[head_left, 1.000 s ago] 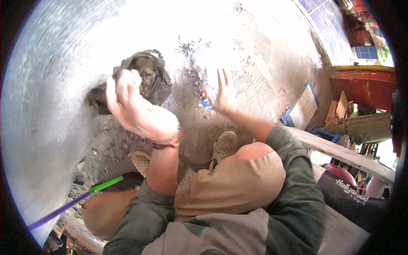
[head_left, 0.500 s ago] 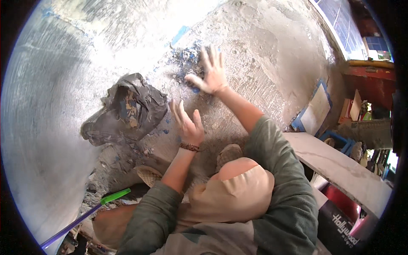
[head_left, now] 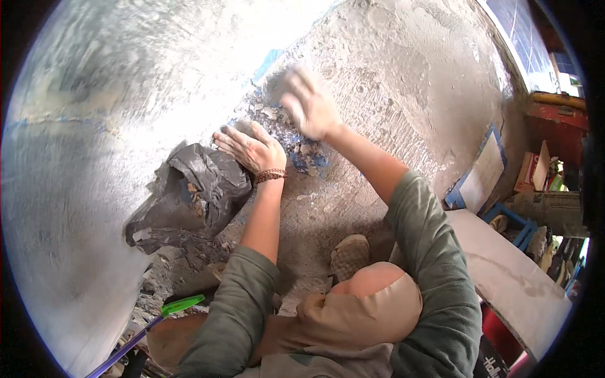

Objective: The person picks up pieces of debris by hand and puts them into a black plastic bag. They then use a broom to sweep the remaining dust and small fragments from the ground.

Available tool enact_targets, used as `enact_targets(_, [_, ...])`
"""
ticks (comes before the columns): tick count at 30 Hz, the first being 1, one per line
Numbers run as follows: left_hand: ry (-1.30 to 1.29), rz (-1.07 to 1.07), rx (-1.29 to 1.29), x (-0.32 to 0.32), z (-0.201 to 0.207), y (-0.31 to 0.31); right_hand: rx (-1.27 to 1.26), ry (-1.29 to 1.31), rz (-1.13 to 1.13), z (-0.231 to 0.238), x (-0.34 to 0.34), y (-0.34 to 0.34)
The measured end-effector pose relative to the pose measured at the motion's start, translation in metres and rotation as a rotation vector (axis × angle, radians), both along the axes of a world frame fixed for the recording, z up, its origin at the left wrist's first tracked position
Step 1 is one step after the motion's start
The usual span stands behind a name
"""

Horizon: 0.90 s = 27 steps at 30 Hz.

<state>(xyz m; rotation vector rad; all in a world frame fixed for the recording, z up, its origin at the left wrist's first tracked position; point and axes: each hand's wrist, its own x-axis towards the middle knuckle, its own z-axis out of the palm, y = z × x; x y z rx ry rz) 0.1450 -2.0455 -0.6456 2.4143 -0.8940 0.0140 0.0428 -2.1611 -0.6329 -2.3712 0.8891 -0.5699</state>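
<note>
My left hand (head_left: 255, 151), a braided bracelet (head_left: 271, 176) at its wrist, lies with fingers stretched out at the left side of a pile of blue and grey chips (head_left: 280, 121). Nothing shows in its grip. On the pile's right side is my right hand (head_left: 315, 108), fingers outstretched and blurred by motion, holding nothing I can see. A crumpled black plastic bag (head_left: 217, 183) rests just below and left of my left hand. Its mouth gapes, showing some brownish scraps (head_left: 194, 192). More blue flakes (head_left: 310, 162) are scattered below the pile.
A pale wall (head_left: 75, 157) rises on the left beside the rough concrete floor (head_left: 378, 120). At lower left is a green-headed tool with a purple handle (head_left: 183, 305). On the right are a blue-edged white panel (head_left: 478, 171), a pale board (head_left: 510, 271) and stacked clutter.
My left hand has moved up and left, from beside the bag to the pile's edge. My right hand has shifted slightly, and the whole view has tilted a little.
</note>
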Motion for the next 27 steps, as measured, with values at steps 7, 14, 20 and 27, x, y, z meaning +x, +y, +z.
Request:
enact_targets(7, [0.122,0.155,0.023,-0.002,0.002,-0.011,-0.007,0.179,-0.066,0.003,0.034,0.014])
enact_targets(14, [0.249,-0.234,-0.199,-0.007,0.011,-0.002,-0.030,-0.026,-0.430,0.009,-0.008,-0.041])
enact_targets(20, [0.149,-0.305,-0.115,-0.006,0.009,-0.008,-0.092,0.426,-0.084,-0.001,0.032,-0.008])
enact_targets(27, [0.383,-0.322,-0.301,0.005,0.014,-0.010,0.264,-0.124,0.187,0.010,0.034,0.021])
